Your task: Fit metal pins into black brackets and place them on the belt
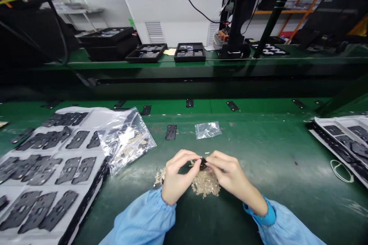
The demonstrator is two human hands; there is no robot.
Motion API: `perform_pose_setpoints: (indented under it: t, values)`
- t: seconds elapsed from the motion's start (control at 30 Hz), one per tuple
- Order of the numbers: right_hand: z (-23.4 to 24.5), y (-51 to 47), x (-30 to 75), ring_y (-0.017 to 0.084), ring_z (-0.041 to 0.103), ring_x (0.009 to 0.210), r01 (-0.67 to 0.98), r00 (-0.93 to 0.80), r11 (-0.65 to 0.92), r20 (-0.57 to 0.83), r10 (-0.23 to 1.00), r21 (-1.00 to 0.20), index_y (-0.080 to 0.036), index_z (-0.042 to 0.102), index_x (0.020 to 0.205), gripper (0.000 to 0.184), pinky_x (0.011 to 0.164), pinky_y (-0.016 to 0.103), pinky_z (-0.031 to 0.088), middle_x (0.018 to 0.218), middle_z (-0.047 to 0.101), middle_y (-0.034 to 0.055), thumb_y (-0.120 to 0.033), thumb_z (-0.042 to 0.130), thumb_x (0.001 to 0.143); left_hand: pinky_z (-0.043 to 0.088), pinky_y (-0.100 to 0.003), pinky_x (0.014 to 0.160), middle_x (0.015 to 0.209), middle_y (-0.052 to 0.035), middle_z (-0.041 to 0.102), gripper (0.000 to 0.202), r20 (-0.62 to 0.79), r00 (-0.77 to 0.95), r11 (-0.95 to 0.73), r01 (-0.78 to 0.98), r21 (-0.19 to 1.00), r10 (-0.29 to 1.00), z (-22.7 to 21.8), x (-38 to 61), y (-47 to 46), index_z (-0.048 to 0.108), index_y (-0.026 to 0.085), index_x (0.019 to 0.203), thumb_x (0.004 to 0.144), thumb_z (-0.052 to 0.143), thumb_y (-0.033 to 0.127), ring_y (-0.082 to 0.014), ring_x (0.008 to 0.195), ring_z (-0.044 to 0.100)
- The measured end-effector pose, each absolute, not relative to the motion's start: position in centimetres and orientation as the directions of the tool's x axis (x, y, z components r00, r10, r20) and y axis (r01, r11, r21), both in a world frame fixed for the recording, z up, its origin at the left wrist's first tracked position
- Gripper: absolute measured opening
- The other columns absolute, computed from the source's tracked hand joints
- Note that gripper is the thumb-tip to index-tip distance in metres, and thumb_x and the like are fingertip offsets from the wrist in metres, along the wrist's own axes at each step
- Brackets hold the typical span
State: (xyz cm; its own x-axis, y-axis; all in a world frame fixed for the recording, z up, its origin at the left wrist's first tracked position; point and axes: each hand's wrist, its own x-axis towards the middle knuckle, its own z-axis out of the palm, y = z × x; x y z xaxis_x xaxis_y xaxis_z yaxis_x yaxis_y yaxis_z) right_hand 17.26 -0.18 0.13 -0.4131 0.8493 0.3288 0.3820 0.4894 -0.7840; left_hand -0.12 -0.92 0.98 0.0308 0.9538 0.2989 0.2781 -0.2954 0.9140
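Note:
My left hand (178, 176) and my right hand (230, 174) meet above the green bench, both in light blue sleeves. Together their fingertips pinch a small black part (202, 162), mostly hidden by the fingers. Under the hands lies a loose pile of small tan pieces (204, 186), with a few more at the left (159, 177). A single black flat part (171, 132) lies farther back on the bench.
A white tray (17, 203) with several black flat parts fills the left; a clear bag of tan pieces (129, 143) rests on its edge. A small clear bag (207, 129) lies behind. Another tray (343, 139) and a rubber band (341, 171) sit right. Black trays (189, 51) stand on the far shelf.

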Motion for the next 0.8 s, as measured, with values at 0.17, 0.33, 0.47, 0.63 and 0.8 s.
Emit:
perform_pose_setpoints:
  t: [0.17,0.33,0.47,0.63,0.8]
  values:
    - [0.2,-0.2,17.4,0.014,0.049,0.062,0.418,-0.456,0.564,0.372,0.809,-0.712,-0.017,0.064,0.091,0.029,0.056,0.025,0.039,0.072,0.053,0.0049,-0.014,0.036,0.092,0.045,-0.030,0.071,0.077,-0.0048,0.065,0.011,0.337,0.055,-0.336,0.323,0.885,0.940,0.9,-0.1,-1.0,0.070,0.021,0.078,0.074,0.064,0.014,-0.0189,0.075,0.059]
    - [0.5,-0.2,17.8,0.015,0.049,0.066,0.481,-0.518,0.630,0.382,0.765,-0.610,-0.015,0.061,0.097,0.028,0.058,0.026,0.041,0.073,0.052,0.0051,-0.009,0.034,0.091,0.046,-0.030,0.071,0.077,-0.0050,0.066,0.011,0.311,0.117,-0.332,0.306,0.892,0.943,0.7,-0.4,-0.7,0.070,0.021,0.077,0.075,0.063,0.013,-0.0190,0.075,0.060]
    - [0.9,-0.1,18.2,0.018,0.048,0.069,0.550,-0.613,0.716,0.374,0.696,-0.430,-0.011,0.058,0.101,0.030,0.058,0.029,0.042,0.076,0.053,0.0072,-0.003,0.034,0.086,0.046,-0.031,0.072,0.077,-0.0049,0.067,0.013,0.312,0.155,-0.346,0.313,0.885,0.937,0.9,-0.5,-0.6,0.071,0.022,0.077,0.074,0.063,0.012,-0.0193,0.075,0.060]
    - [1.0,-0.2,18.3,0.020,0.047,0.070,0.597,-0.663,0.756,0.364,0.654,-0.270,-0.009,0.058,0.101,0.032,0.051,0.029,0.039,0.078,0.055,0.0088,0.000,0.033,0.082,0.046,-0.033,0.073,0.077,-0.0058,0.067,0.015,0.367,0.204,-0.418,0.363,0.832,0.908,1.0,-0.3,-0.8,0.070,0.022,0.081,0.075,0.062,0.011,-0.0203,0.077,0.059]
    - [0.2,-0.5,17.7,0.019,0.049,0.069,0.586,-0.573,0.699,0.400,0.716,-0.411,-0.011,0.061,0.095,0.029,0.056,0.028,0.041,0.077,0.054,0.0079,-0.003,0.035,0.085,0.046,-0.036,0.078,0.085,-0.0070,0.068,0.023,0.472,0.241,-0.529,0.408,0.744,0.848,0.2,0.0,-1.1,0.070,0.023,0.092,0.077,0.060,0.009,-0.0219,0.083,0.060]
